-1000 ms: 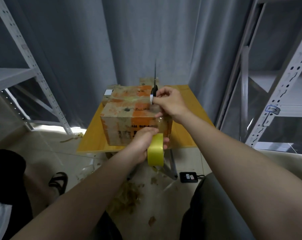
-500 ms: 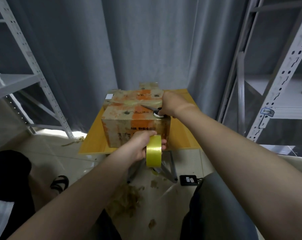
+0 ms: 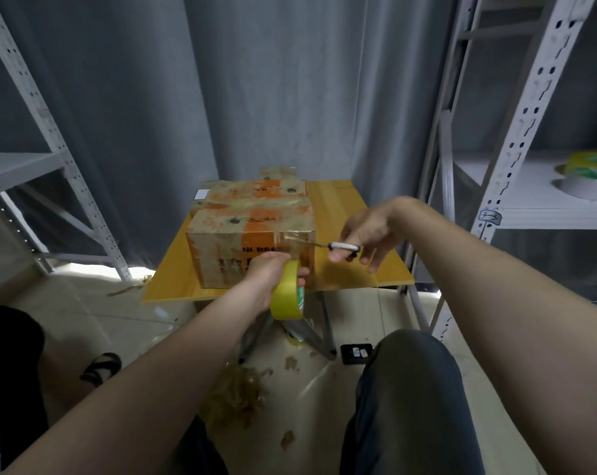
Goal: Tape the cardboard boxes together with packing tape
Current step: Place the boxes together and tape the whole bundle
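Boxes (image 3: 252, 228) sit touching, one behind the other, on the yellow table (image 3: 345, 207), with tape already across the top. Left hand (image 3: 266, 269) grips the tape roll (image 3: 286, 298) low against the front face, pulling a clear strip taut, likely for cutting. Cutter (image 3: 341, 247) points its tip at that strip near the box's right corner, pinched in the right hand (image 3: 369, 231). Next, I'd guess: sever, then press the end down.

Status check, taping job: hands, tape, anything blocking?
Left hand grips yellow tape roll. Right hand holds cutter, blade at tape strip off cardboard box. Nothing blocking the cut.
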A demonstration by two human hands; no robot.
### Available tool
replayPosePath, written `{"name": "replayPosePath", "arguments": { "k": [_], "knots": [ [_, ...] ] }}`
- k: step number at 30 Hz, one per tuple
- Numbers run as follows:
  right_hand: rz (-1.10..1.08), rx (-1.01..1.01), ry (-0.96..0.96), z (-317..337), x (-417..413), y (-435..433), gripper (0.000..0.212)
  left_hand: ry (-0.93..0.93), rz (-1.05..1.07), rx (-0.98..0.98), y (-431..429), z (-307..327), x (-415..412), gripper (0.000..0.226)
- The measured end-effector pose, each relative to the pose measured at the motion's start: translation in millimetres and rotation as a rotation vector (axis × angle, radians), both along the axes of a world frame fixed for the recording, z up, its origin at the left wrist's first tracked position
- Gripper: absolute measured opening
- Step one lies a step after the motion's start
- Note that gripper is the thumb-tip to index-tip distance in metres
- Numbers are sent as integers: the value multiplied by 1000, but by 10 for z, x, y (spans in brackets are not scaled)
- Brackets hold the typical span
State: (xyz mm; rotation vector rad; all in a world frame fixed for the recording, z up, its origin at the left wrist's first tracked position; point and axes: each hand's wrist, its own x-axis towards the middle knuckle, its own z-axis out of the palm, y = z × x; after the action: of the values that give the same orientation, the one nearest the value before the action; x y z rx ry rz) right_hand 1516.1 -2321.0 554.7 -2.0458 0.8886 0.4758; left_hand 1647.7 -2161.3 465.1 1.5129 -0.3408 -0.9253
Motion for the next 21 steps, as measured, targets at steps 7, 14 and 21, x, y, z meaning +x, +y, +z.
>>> {"name": "replayPosePath", "arguments": {
  "k": [7, 14, 21],
  "knots": [
    [-76, -76, 33, -101, -91, -107, 98, -22, 27, 32, 21, -5, 51, 20],
    [-30, -75, 49, -76, 24, -87, 107, 0, 18, 27, 10, -46, 84, 20],
    [-49, -7, 34, -65, -37, -169, 99, 18, 10, 31, -12, -85, 116, 20]
  ]
}}
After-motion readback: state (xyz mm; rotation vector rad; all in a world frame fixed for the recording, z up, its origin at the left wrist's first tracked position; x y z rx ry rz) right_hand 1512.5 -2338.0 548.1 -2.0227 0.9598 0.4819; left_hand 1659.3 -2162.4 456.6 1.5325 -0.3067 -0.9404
